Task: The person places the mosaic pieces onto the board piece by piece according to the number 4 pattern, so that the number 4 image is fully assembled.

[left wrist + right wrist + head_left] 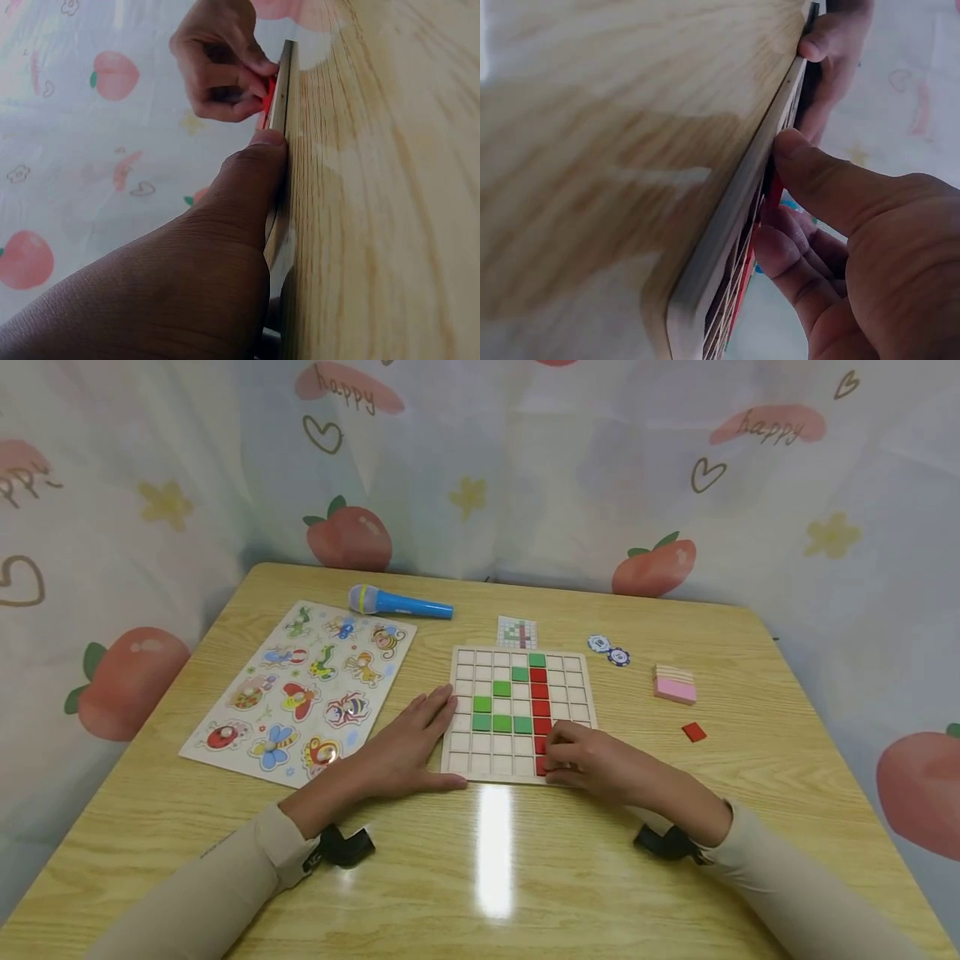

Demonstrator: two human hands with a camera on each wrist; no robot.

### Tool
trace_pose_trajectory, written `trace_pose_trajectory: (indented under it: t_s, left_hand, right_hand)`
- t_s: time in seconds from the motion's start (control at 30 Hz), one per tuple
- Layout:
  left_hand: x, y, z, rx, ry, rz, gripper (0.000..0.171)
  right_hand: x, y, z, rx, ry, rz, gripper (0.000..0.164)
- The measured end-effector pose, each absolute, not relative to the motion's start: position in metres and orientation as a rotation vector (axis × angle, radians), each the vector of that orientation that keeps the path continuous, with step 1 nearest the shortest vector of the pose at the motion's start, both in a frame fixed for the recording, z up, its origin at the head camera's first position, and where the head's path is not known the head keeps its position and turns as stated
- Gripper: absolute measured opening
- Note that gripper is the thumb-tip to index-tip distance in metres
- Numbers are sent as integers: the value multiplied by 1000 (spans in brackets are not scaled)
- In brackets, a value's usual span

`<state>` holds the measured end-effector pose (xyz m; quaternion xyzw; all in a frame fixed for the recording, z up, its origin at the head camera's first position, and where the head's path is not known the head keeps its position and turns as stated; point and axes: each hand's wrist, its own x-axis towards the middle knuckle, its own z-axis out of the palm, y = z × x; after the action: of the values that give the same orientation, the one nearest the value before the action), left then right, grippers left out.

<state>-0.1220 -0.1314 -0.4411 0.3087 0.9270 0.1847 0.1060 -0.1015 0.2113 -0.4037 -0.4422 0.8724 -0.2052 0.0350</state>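
A wooden grid board [482,763] lies on the table, with a column of red square tiles [540,691] and a slanted line and row of green tiles [502,688] in its cells. My right hand [592,764] pinches a red tile [775,189] between thumb and fingertips at the bottom cell of the red column. Its fingers partly cover the lower red tiles in the head view. My left hand [405,743] rests with fairly straight fingers against the board's left side, its thumb [259,161] at the near edge.
A small pattern card [517,632] lies behind the board. To the left are an insect puzzle board [258,727] and a blue toy microphone [408,605]. On the right lie two poker chips [618,657], a pink-and-cream block stack [675,690] and a loose red tile [693,732].
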Motion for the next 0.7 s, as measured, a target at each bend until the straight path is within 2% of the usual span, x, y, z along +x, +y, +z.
trace_pose_trajectory:
  t_s: [0.3, 0.47, 0.6, 0.7]
  left_hand:
    - [-121, -130, -442, 900, 2730, 544, 128]
    - [-120, -128, -441, 895, 2731, 529, 128]
    - [-119, -128, -439, 901, 2728, 537, 128]
    - [-119, -129, -437, 900, 2730, 552, 127]
  right_hand:
    - [-97, 224, -406, -1361, 2754, -665, 9]
    - [-95, 270, -392, -1275, 2988, -789, 32]
    - [-92, 320, -388, -1014, 3236, -986, 41]
    - [-87, 352, -395, -639, 3351, -1063, 29]
